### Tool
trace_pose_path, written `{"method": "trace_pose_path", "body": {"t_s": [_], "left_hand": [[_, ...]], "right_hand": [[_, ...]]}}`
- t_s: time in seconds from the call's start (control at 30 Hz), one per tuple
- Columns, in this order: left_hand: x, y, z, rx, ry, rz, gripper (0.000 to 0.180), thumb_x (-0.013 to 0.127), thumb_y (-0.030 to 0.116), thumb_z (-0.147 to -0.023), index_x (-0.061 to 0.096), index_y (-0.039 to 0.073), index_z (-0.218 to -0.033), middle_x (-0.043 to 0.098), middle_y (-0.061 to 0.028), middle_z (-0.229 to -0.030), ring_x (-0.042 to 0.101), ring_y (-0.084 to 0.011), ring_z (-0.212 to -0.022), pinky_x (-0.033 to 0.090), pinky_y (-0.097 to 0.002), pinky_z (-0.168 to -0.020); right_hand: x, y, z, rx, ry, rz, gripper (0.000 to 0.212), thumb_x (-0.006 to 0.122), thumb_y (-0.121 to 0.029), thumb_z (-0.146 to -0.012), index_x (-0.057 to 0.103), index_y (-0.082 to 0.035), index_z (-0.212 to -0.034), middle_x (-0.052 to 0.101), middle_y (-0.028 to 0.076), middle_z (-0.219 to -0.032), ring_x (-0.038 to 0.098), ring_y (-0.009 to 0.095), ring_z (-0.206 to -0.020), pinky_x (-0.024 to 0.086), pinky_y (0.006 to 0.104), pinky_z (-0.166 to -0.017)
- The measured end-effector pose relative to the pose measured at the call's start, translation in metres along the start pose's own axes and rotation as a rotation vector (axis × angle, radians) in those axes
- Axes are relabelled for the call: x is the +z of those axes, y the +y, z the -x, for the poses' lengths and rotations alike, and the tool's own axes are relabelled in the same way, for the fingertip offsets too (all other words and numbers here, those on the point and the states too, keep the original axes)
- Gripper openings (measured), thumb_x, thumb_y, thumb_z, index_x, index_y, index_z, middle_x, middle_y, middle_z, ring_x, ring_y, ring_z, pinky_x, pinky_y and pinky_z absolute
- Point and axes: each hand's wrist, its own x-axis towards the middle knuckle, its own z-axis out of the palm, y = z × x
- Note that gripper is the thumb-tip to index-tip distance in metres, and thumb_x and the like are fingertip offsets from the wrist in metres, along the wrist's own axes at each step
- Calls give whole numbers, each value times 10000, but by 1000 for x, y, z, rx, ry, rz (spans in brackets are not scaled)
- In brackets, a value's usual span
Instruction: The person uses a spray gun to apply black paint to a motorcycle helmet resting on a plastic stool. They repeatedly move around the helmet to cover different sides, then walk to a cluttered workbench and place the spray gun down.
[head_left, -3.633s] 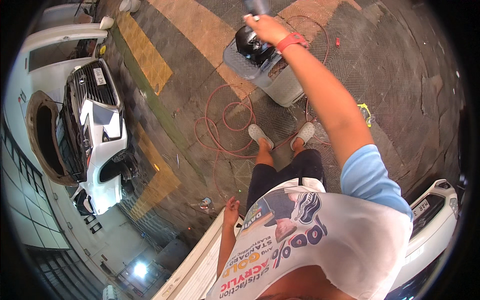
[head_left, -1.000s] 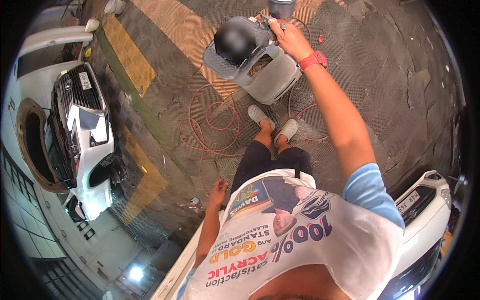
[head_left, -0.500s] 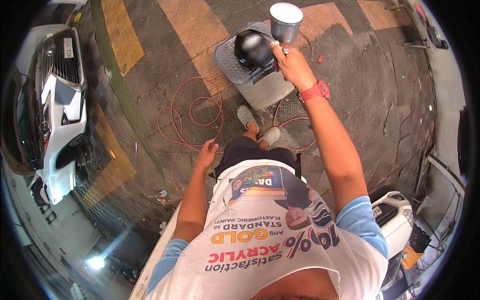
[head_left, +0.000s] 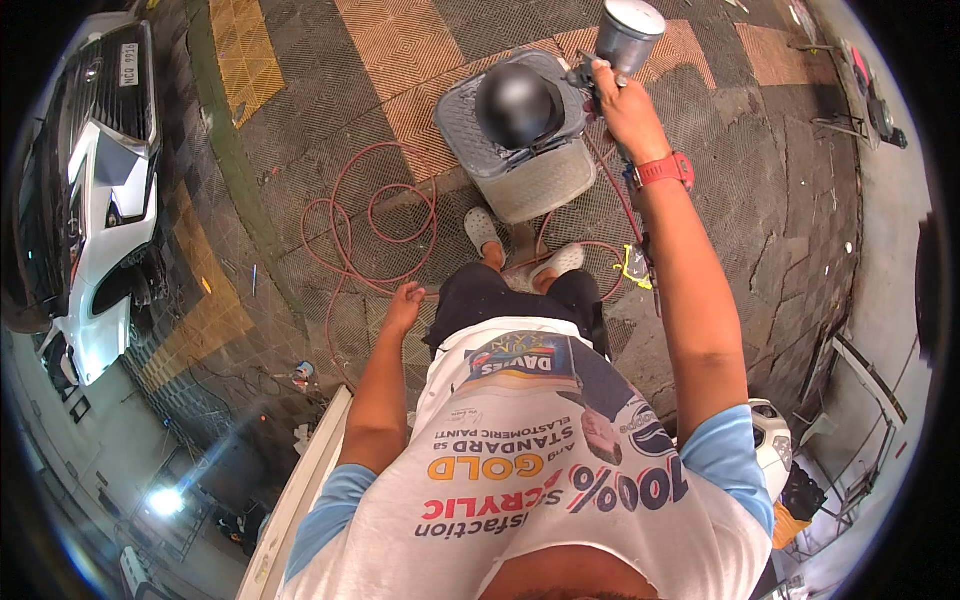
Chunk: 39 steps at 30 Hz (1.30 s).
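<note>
My right hand [head_left: 634,115] reaches far forward and is closed round the handle of a spray gun [head_left: 583,76]. On top of the gun sits a grey cup [head_left: 622,50] with a whitish lid, and a red air hose [head_left: 622,180] runs down from below the hand. Just left of the gun, a glossy black rounded shell [head_left: 518,105] rests on an upturned-looking grey plastic seat [head_left: 535,190]. Details of the shell are blurred. My left hand [head_left: 403,307] hangs beside my left thigh, fingers loosely bent and apart, with nothing visible in it.
More red hose [head_left: 370,285] lies in loops on the matted floor, left of my feet. A white car [head_left: 105,220] stands at the far left, and a white vehicle part [head_left: 770,440] shows behind my right arm. A long pale board [head_left: 300,480] lies near my left elbow.
My right hand has moved right with the spray gun, away from the black shell. The hose and a yellow-green strip now show below my wrist. My left hand stays low.
</note>
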Motion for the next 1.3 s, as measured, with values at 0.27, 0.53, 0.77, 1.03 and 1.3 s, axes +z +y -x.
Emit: {"method": "trace_pose_path", "body": {"t_s": [0.27,0.53,0.77,1.03,1.3], "left_hand": [[72,23,13,24,67,28,524,618,343,-1019,540,23,-1427,637,-138,-1361,606,-253,-1245,454,-371,-1059],[235,138,87,57,61,4,540,637,375,-997,546,82,-1441,641,-176,-1361,623,-288,-1250,462,-391,-1071],[390,391,157,698,-234,-266,566,600,450,-1009,544,86,-1439,585,-206,-1399,568,-355,-1294,436,-426,-1104],[497,557,192,571,-674,336,973,679,597,-930,280,-68,-1518,478,-265,-1448,499,-302,-1359,397,-402,-1131],[508,639,172,549,-420,778,880,584,520,-972,208,-43,-1534,456,-276,-1450,446,-357,-1375,338,-438,-1162]], "right_hand": [[-75,61,37,-5,-231,-91,506,530,-458,-1053,657,32,-1065,657,137,-763,647,223,-692,527,397,-693],[-190,173,74,-214,-523,-229,476,565,-316,-1056,566,29,-1383,702,218,-1120,695,272,-853,570,379,-737],[-320,296,118,-144,-252,76,544,623,-344,-1003,575,121,-1282,605,361,-1248,557,529,-1179,436,509,-1028],[-405,257,81,-260,-162,145,443,649,-143,-934,544,102,-1288,623,359,-1168,591,529,-1124,482,517,-955],[-429,215,-8,-440,-314,245,714,666,-69,-866,344,75,-1487,382,346,-1486,455,549,-1320,468,488,-1053]]}}
